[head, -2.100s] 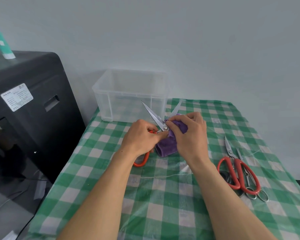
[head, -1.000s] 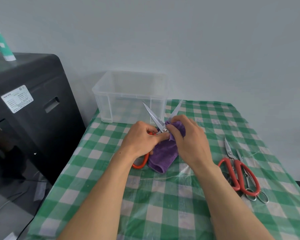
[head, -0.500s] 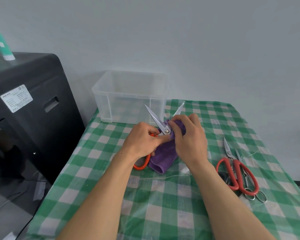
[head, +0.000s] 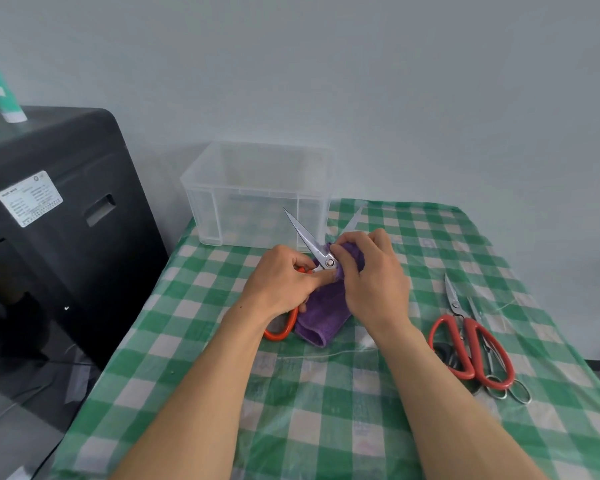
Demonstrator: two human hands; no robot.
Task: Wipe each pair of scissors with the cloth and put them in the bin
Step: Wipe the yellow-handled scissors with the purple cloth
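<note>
Our left hand (head: 278, 282) grips the open scissors (head: 314, 252) steady so our right hand (head: 371, 275), pinching the cloth (head: 323, 317), can wipe a blade.

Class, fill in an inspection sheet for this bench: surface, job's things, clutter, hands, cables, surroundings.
Surface: table under a green check cover with clear film on top.
Job's things: open scissors in hand; purple cloth round one blade; clear bin behind, nothing seen inside; spare scissors piled at right.
Clutter: nothing seen.
Hands: left hand grips the red handles; right hand presses the cloth on the blade.
Cables: what seems a dark lead on the floor, lower left.
Surroundings: black machine at left, tube on top; pale wall.
</note>
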